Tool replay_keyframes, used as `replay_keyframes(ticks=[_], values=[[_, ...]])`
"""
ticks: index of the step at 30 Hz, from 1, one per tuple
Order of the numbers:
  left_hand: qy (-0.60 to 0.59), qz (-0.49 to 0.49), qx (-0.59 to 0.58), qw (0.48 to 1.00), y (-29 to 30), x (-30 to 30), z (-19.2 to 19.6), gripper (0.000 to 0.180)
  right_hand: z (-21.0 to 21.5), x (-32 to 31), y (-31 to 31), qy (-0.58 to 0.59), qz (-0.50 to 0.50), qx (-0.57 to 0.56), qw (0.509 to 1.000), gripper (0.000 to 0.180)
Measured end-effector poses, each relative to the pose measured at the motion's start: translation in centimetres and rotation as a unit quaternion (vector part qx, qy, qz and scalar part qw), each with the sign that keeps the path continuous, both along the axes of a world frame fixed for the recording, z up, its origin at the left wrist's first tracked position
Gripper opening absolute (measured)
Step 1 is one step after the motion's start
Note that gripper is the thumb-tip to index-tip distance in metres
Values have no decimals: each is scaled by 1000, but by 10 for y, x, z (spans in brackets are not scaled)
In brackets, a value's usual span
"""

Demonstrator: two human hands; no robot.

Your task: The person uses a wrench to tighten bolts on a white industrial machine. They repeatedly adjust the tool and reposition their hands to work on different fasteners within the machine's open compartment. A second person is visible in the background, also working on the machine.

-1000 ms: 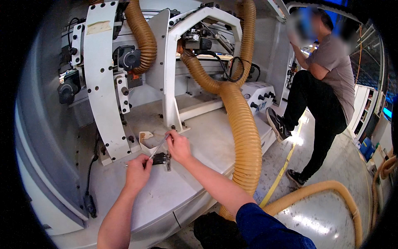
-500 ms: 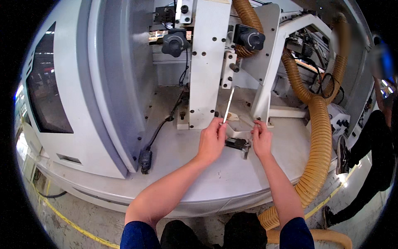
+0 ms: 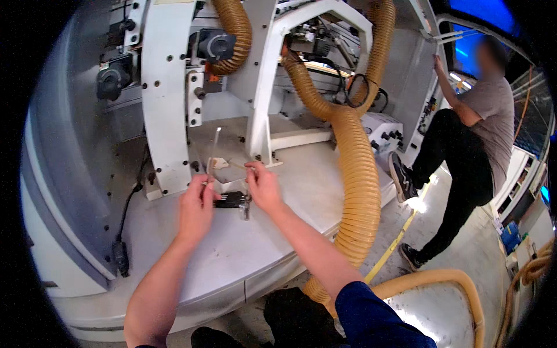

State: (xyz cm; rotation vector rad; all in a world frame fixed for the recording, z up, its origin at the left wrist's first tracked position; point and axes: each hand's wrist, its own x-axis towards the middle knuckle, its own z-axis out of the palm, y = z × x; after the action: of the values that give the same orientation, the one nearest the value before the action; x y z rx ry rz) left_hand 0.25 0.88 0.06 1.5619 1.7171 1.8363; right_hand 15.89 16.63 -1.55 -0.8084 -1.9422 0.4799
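The black tool set (image 3: 231,200) lies between both hands; left hand (image 3: 196,204) pinches a thin rod (image 3: 214,149); right hand (image 3: 262,187) is half closed, touching the set.

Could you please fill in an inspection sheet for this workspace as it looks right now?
Surface: pale grey machine deck, curved front edge, a white arched frame standing on it.
Job's things: a black folding key set between the hands; one thin metal key sticks up from the left hand.
Clutter: a small pale scrap by the frame's foot.
Hands: left hand pinches the thin key; right hand has its fingers at the key set.
Cables: black cable with a plug down the deck's left side; ribbed tan hoses looping to the floor.
Surroundings: another person to the right, one foot up on the machine.
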Motion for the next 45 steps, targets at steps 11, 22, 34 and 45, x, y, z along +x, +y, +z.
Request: replay_keyframes(ticks=[11,22,34,45], values=[[-19,26,-1,999,-8,5,7,13,-1,5,-1,15,19,5,1000,17],[-46,9,-25,999,1,6,4,11,-5,8,5,-5,-7,41,999,22],[-88,-82,58,991,-5,8,8,13,7,7,-6,11,9,34,999,18],[70,-54,-28,996,-9,13,6,15,6,10,-6,7,23,24,999,21]])
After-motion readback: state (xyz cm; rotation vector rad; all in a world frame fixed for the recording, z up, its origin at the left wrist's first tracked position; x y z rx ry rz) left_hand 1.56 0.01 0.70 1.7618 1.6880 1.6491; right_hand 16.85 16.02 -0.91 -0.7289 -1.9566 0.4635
